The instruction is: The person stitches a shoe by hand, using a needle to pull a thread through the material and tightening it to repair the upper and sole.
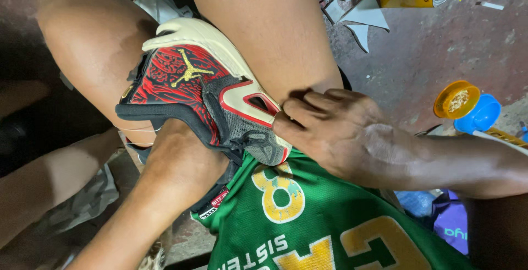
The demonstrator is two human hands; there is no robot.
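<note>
I wear a green mesh jersey (308, 231) with large yellow figures outlined in white and smaller white lettering near its hem. My arms are bare, with no sleeves reaching them, and my legs are bare too. My hands are bare as well: my right hand (335, 132) has a pale, dusty smear across its back.

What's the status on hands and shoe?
Right hand pinching the red, black and cream sneaker at its edge. Left hand inside sneaker, grip hidden. Sneaker wedged between knees.
</note>
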